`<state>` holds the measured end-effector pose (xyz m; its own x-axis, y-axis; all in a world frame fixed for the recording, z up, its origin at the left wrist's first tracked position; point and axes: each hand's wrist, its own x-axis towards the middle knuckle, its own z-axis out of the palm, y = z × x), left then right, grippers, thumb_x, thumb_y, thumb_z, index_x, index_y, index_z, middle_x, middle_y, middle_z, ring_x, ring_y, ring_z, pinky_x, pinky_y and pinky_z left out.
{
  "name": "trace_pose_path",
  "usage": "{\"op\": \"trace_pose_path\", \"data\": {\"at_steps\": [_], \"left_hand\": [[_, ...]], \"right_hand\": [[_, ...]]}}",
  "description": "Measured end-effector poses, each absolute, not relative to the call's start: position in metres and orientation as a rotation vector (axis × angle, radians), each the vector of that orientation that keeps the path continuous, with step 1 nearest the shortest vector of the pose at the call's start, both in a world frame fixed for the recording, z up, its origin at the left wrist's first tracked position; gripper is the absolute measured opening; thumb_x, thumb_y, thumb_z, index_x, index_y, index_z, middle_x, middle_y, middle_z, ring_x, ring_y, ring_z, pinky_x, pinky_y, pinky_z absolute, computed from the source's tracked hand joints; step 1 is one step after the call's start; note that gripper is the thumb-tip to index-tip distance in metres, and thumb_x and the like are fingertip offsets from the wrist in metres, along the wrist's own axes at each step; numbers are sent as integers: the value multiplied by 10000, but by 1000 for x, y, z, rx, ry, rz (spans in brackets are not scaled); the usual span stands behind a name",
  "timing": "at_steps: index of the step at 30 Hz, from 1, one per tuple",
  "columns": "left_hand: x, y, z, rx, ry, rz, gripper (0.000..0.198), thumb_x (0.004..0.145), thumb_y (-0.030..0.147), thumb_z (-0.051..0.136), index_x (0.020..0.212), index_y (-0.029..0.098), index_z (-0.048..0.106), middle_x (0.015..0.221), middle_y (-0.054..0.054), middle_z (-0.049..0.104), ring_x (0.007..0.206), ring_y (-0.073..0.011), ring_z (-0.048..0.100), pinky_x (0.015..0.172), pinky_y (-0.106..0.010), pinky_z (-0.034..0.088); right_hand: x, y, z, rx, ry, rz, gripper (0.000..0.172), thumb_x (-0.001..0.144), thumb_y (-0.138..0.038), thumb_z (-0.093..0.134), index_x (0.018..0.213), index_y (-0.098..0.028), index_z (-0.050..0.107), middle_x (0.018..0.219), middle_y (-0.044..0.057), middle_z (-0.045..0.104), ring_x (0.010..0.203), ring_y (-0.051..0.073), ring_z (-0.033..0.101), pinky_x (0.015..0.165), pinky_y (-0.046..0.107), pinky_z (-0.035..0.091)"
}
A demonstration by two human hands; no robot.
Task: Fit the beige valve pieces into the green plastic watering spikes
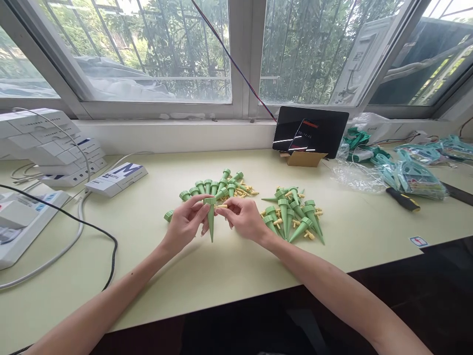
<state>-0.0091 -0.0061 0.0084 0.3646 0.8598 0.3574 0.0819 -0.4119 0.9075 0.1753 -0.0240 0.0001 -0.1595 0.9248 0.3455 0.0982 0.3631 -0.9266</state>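
Observation:
Between the fingers of my left hand is a green plastic watering spike, cap up and point down, held above the table. My right hand pinches a small yellow valve against the side of that spike, near its cap; whether it sits in the spike is too small to tell. Behind my hands lies a group of green spikes with loose yellow valves beside them. To the right of my right hand is a heap of green spikes with yellow valves showing on them.
White boxes are stacked at the left, with one box lying nearer. Cables and a power strip run along the left side. At the back stand a tablet and phone. Bagged teal items and a screwdriver lie right.

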Motion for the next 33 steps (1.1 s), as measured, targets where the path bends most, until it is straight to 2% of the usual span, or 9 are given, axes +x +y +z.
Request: {"op": "trace_pose_path", "data": {"at_steps": [9, 19, 23, 28, 33], "left_hand": [[-6, -6, 7, 1704, 848, 1168, 264, 935, 381, 590, 1118, 190, 596, 747, -22, 672, 415, -84, 525, 379, -226, 461], [-5, -7, 7, 1731, 827, 1180, 255, 932, 375, 595, 1107, 190, 594, 736, -17, 669, 416, -82, 526, 373, -218, 468], [-6, -7, 7, 1787, 823, 1175, 232, 946, 359, 573, 1107, 193, 594, 721, -5, 649, 421, -82, 528, 379, -219, 470], [-7, -7, 4, 1838, 821, 1158, 217, 958, 338, 555, 1116, 194, 590, 723, -3, 631, 431, -80, 531, 391, -217, 465], [-8, -7, 2, 1862, 827, 1158, 210, 956, 325, 557, 1116, 193, 591, 710, 2, 616, 427, -77, 526, 403, -219, 456]], "right_hand": [[178, -25, 2, -934, -1682, 849, 245, 956, -311, 522, 846, -155, 676, 666, -4, 589, 511, 89, 516, 535, 221, 426], [179, -24, -3, -985, -1758, 780, 266, 969, -313, 470, 781, -182, 607, 660, 2, 591, 548, 107, 501, 548, 230, 403], [179, -25, -2, -968, -1758, 769, 257, 958, -282, 479, 739, -186, 573, 617, -15, 564, 519, 97, 465, 524, 225, 371], [179, -26, -1, -960, -1740, 759, 327, 966, -294, 457, 654, -197, 474, 558, -28, 502, 500, 97, 419, 504, 234, 335], [180, -25, -1, -988, -1754, 751, 311, 967, -322, 460, 687, -195, 511, 570, -26, 517, 506, 99, 426, 518, 239, 344]]}}
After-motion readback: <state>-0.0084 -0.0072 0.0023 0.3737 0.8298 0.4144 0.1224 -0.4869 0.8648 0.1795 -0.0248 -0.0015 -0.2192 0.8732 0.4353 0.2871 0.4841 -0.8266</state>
